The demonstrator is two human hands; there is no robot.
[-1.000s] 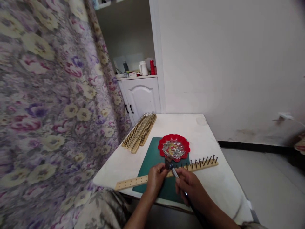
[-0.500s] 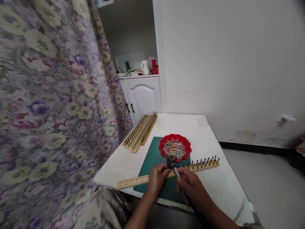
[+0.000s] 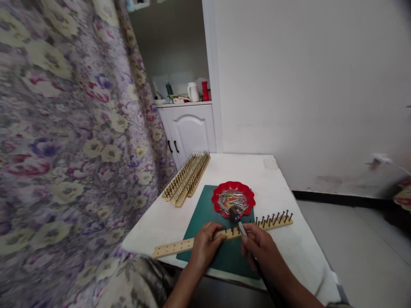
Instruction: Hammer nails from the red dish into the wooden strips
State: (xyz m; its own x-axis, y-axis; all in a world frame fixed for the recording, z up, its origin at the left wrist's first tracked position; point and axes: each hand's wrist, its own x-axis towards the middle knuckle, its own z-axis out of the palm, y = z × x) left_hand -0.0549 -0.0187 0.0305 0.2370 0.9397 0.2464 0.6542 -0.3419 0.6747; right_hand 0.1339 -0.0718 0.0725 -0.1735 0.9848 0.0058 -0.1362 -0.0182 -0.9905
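Observation:
A wooden strip with rows of holes lies slanted across the green mat. Dark nails stand upright along its right part, while bare holes show at its left. My left hand is closed over the strip near its middle, thumb and fingers together; whether a nail is between them is hidden. In my right hand is a hammer, gripped by the handle. Its dark head is raised above the strip, just right of my left fingers and in front of the red dish.
Loose silvery nails fill the scalloped red dish behind the strip. Several nail-studded wooden strips lie together at the table's back left. The white-covered table meets the wall; a floral curtain hangs at left.
My left hand has shifted left along the strip, away from the hammer head. The hammer head has lifted slightly, and more nails show between it and my left fingers.

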